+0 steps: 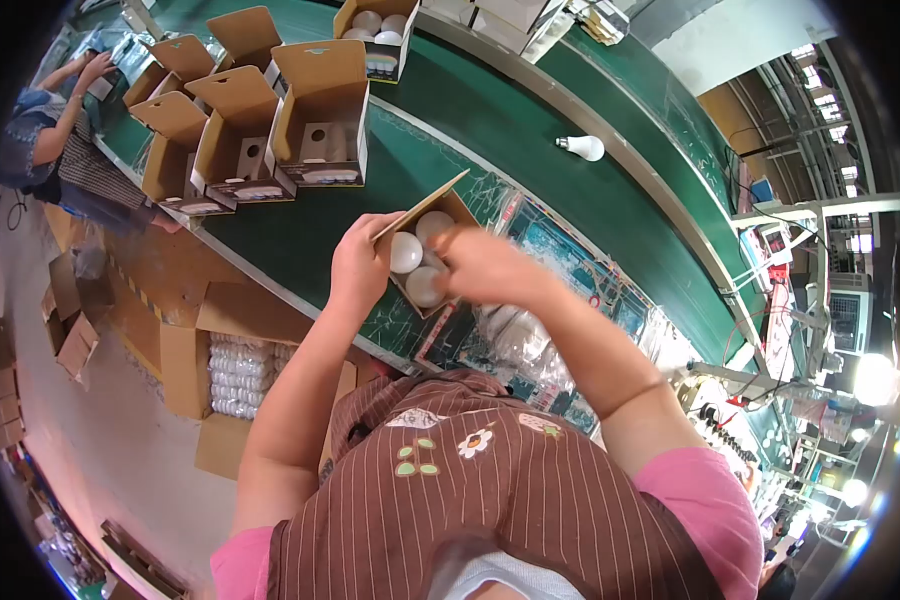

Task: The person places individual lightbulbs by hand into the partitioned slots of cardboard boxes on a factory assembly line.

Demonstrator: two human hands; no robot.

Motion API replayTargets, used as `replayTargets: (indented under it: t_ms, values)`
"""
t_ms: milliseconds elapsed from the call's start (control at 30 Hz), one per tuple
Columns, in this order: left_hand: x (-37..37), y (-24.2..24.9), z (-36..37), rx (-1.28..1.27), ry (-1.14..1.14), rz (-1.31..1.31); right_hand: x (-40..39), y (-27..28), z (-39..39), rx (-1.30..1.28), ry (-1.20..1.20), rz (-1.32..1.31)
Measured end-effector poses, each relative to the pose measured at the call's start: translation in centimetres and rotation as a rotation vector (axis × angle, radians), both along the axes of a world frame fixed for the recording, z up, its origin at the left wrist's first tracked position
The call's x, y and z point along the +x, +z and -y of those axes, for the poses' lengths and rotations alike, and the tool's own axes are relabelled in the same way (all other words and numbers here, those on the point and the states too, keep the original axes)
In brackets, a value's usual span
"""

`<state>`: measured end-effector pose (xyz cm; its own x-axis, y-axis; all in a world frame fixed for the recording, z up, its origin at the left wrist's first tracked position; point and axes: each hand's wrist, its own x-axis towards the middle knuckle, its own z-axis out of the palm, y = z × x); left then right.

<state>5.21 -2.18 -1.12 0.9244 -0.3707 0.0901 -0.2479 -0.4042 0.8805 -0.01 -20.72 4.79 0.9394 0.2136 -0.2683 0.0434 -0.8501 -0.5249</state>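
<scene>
A small open cardboard box [457, 208] stands tilted on the green work surface in front of me, with several white light bulbs [407, 253] packed in it, domes up. My left hand [362, 258] is closed on the box's left side, by its raised flap. Over the box's right side is my right hand [490, 268], its fingers reaching in among the bulbs. Motion smears those fingers, so I cannot tell whether they grip a bulb. Clear plastic bags [520, 335] lie just below my right forearm.
Several open boxes [320, 120] stand at the upper left, and another box [380, 65] holds bulbs. A single bulb [582, 148] lies on the green belt [490, 110]. A carton [183, 370] of wrapped white items sits on the floor. Another person [55, 140] works at far left.
</scene>
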Motion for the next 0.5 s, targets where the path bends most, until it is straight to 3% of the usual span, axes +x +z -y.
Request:
replayTargets:
  t_ms: [67, 133, 233, 267, 367, 500]
  values:
    - [0.1, 0.3, 0.1, 0.0, 0.008, -0.03, 2.2, 0.7, 7.3, 0.135, -0.253, 0.155]
    - [0.2, 0.5, 0.0, 0.004, -0.003, -0.054, 5.4, 0.1, 15.0, -0.167, -0.5, 0.262]
    - [0.4, 0.0, 0.0, 0.014, -0.011, -0.031, 9.4, -10.2, 29.0, -0.565, -0.458, 0.388]
    - [0.4, -0.1, 0.1, 0.022, -0.008, -0.032, 9.4, -12.5, 31.2, -0.572, -0.47, 0.298]
    - [0.7, 0.2, 0.1, 0.016, -0.004, -0.031, 10.6, -16.4, 32.8, -0.543, -0.539, 0.1]
    - [0.9, -0.1, 0.0, 0.02, -0.003, -0.035, 10.2, -14.7, 30.5, -0.437, -0.621, -0.029]
